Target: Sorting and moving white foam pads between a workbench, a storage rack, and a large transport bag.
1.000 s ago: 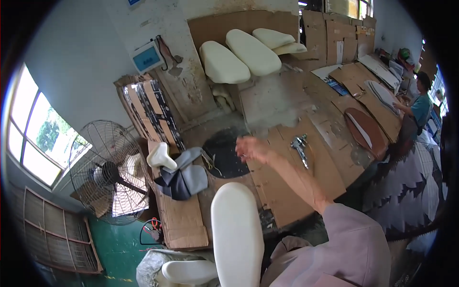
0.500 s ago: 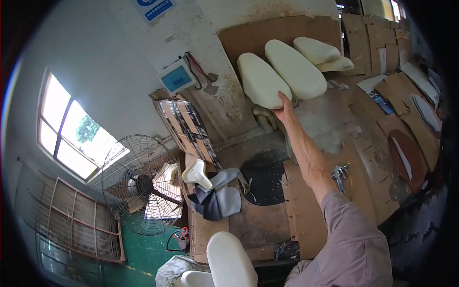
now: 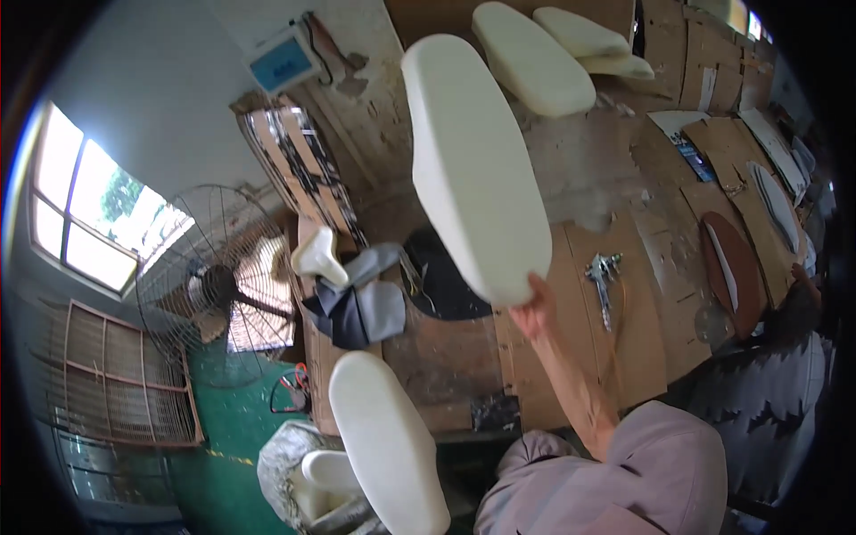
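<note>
My right hand (image 3: pixel 536 309) grips the near end of a long cream foam seat pad (image 3: pixel 481 174), thumb on its face and the other fingers underneath, mostly hidden. The pad is held up above the cardboard-covered table. My left hand is out of view. Another cream pad (image 3: pixel 383 437) lies at the lower middle, over a smaller cream piece (image 3: pixel 332 470) by a plastic-wrapped container (image 3: pixel 281 473). Right of my hand, a metal spray gun (image 3: pixel 602 281) with a yellowish hose lies on the cardboard (image 3: pixel 637 357).
More cream pads (image 3: pixel 535 62) lie along the back. A small cream saddle-shaped piece (image 3: pixel 319 256) and grey cloth (image 3: pixel 374 308) sit near a wire-caged fan (image 3: pixel 214 287) at left. A brown oval piece (image 3: pixel 731 276) lies right. Part of another hand (image 3: pixel 805 285) shows at the right edge.
My right hand has lifted the seat pad from the back of the table and drawn it nearer. The view has shifted downward, showing more of the lower pad.
</note>
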`<state>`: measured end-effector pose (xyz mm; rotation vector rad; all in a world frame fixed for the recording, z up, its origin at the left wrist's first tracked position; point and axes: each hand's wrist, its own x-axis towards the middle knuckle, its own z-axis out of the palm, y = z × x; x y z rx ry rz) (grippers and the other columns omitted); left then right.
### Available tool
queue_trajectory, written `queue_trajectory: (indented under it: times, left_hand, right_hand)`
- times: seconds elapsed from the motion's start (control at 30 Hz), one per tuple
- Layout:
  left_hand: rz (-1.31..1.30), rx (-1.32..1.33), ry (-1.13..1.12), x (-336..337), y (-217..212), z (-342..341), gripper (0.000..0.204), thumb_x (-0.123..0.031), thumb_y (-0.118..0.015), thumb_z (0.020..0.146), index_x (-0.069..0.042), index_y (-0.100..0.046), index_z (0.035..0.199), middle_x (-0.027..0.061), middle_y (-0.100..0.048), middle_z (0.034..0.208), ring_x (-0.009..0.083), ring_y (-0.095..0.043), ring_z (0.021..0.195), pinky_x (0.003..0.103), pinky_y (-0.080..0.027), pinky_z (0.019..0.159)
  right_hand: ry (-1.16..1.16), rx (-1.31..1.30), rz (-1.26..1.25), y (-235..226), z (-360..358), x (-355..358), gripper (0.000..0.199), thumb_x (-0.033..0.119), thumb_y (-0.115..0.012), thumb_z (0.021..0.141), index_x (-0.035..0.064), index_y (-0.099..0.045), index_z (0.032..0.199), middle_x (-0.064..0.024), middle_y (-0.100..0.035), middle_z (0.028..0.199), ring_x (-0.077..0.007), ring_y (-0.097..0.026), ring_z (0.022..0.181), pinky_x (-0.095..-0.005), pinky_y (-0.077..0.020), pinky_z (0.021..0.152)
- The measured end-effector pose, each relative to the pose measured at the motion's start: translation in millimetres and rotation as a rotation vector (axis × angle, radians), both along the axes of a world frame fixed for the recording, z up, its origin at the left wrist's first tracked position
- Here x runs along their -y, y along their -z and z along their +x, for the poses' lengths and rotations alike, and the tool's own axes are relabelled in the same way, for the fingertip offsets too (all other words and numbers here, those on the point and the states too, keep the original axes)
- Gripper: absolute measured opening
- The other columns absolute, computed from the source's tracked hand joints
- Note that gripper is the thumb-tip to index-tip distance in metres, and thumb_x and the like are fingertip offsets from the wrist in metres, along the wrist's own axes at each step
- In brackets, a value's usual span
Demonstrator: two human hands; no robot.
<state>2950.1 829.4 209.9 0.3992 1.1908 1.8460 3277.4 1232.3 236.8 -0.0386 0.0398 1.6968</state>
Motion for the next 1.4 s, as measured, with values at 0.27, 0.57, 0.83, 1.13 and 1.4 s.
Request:
queue_trajectory:
  times: [0.27,0.57,0.83,1.13,1.4]
  left_hand:
    - [-0.121,0.051,-0.059,79.9,-10.3,19.2,0.097,-0.063,-0.065,0.087,0.002,-0.031,0.151,0.0185,-0.044,0.151,0.0373,-0.048,0.133,0.057,-0.042,0.108]
    - [-0.031,0.194,-0.041,68.1,7.0,49.8,0.088,-0.04,-0.075,0.086,0.007,-0.033,0.147,0.0233,-0.047,0.144,0.0388,-0.052,0.128,0.056,-0.045,0.105]
    - [-0.001,0.193,-0.101,85.6,10.1,66.6,0.083,-0.042,-0.071,0.09,0.002,-0.034,0.15,0.0184,-0.045,0.149,0.0363,-0.047,0.134,0.055,-0.041,0.109]
    - [0.003,0.222,-0.379,133.3,1.7,80.4,0.082,-0.041,-0.074,0.085,0.005,-0.042,0.144,0.0169,-0.055,0.141,0.0322,-0.054,0.129,0.049,-0.044,0.108]
    - [0.335,0.277,-0.81,221.4,-16.4,84.2,0.074,-0.034,-0.073,0.09,0.002,-0.042,0.145,0.015,-0.053,0.144,0.0296,-0.052,0.131,0.047,-0.041,0.111]
  right_hand:
    - [-0.304,0.074,-0.492,135.7,0.8,258.2,0.064,0.015,-0.077,0.085,0.0075,-0.046,0.14,-0.0119,-0.052,0.142,-0.0313,-0.046,0.135,-0.0532,-0.0345,0.117]
    - [-1.117,1.453,-0.581,121.8,103.9,256.6,0.058,0.05,-0.075,0.084,0.0047,-0.064,0.118,-0.0145,-0.068,0.11,-0.0292,-0.068,0.095,-0.0486,-0.0566,0.079]
    - [0.293,2.345,0.81,-59.2,70.2,-27.3,0.078,0.034,-0.08,0.077,0.0028,-0.048,0.141,-0.0226,-0.053,0.14,-0.0362,-0.049,0.132,-0.042,-0.0396,0.111]
    - [-0.577,2.445,1.3,-30.3,30.8,-172.2,0.11,0.044,-0.086,0.055,0.0072,-0.044,0.15,-0.0162,-0.042,0.152,-0.0343,-0.035,0.143,-0.0447,-0.0235,0.121]
    - [-1.32,1.937,0.996,-140.5,-41.9,-51.6,0.1,0.031,-0.096,0.044,-0.0013,-0.049,0.126,-0.0128,-0.066,0.113,-0.024,-0.064,0.103,-0.0396,-0.0521,0.092]
